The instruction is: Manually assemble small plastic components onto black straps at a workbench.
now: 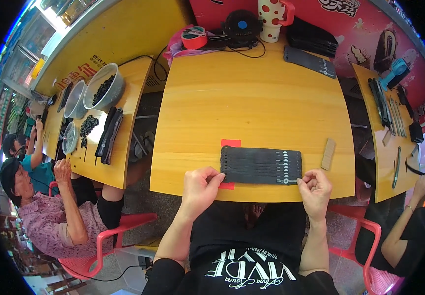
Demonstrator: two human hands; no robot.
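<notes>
On the wooden table in front of me lies an overlapping row of flat black strips [252,165], each with a small white print near its right end. Two pieces of red tape [231,143] show at the row's left end, one beyond it and one at its near edge. My left hand [201,191] is closed in a pinch at the near left corner of the strips. At the near right corner, my right hand [315,191] pinches the other end of the nearest strip. A small tan block [328,154] lies to the right of the row.
At the table's back are a red tape roll [194,39], a black fan [242,28], a dotted cup [270,20] and stacked black strips [311,38]. Left, a person [50,211] sits by a table with plastic tubs [105,87]. Another person's hand [423,186] is at right.
</notes>
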